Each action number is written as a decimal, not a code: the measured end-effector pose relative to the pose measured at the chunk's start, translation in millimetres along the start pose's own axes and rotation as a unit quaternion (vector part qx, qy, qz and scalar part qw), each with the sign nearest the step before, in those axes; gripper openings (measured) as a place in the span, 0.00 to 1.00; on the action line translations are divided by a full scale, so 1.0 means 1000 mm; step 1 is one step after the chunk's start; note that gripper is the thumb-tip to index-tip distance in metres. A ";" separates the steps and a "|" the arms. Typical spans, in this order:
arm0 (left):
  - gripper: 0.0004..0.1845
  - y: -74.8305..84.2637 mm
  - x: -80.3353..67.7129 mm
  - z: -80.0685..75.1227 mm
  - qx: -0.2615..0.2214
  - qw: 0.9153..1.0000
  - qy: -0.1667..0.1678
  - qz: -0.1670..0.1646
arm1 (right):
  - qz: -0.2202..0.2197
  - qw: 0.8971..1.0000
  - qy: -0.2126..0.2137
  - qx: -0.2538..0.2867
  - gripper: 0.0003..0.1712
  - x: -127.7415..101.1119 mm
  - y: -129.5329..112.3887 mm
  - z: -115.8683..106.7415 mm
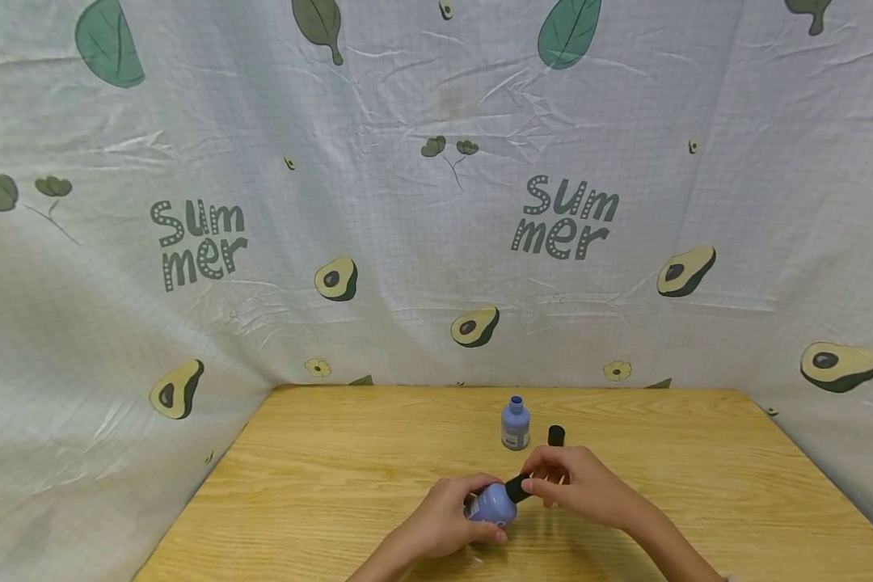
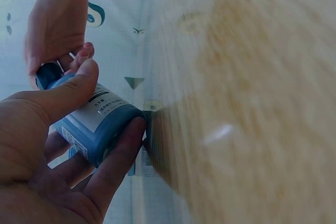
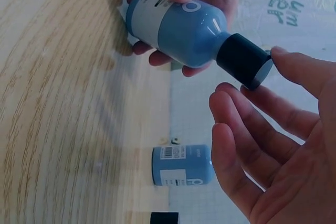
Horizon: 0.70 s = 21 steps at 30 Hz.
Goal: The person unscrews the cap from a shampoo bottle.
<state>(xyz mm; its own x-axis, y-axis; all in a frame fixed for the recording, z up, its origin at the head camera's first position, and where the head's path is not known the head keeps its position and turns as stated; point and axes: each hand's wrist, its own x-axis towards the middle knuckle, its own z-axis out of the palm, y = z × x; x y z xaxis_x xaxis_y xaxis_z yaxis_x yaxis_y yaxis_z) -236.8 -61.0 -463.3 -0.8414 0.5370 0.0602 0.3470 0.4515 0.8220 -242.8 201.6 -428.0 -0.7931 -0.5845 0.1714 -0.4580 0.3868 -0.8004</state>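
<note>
My left hand (image 1: 445, 517) grips the body of a small blue bottle (image 1: 491, 506) with a pale printed label. The bottle leans so that its top points up and to the right. A black cap (image 3: 244, 61) sits on its neck. From the right, my right hand (image 1: 585, 489) pinches that cap between thumb and fingertips, its other fingers loosely bent below. In the left wrist view, the left thumb lies across the bottle's shoulder and the fingers support it from beneath.
Farther back on the wooden table (image 1: 378, 436) stands a second blue bottle (image 1: 514, 427), upright with a bare neck. To its right is another black cap (image 1: 556, 436), just beyond my right hand. A white curtain (image 1: 407, 226) printed with avocados hangs behind and around the sides.
</note>
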 end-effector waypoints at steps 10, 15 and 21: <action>0.26 0.001 0.000 0.000 0.002 1.000 0.002 -0.003 | -0.036 0.999 -0.007 -0.001 0.13 -0.001 -0.001 -0.001; 0.26 0.000 0.000 0.000 0.003 1.000 0.004 -0.002 | -0.025 1.000 0.001 -0.004 0.13 0.000 -0.001 -0.001; 0.26 0.001 0.000 -0.001 0.000 1.000 0.002 0.000 | -0.003 1.000 0.003 -0.009 0.11 0.001 -0.002 0.000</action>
<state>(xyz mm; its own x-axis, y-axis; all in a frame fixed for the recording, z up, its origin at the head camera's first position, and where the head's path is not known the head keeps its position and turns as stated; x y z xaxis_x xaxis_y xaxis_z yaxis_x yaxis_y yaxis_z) -236.9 -60.8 -461.9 -0.8430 0.5342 0.0622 0.3467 0.4514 0.8222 -242.7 200.4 -426.6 -0.7930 -0.5821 0.1794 -0.4698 0.3970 -0.7884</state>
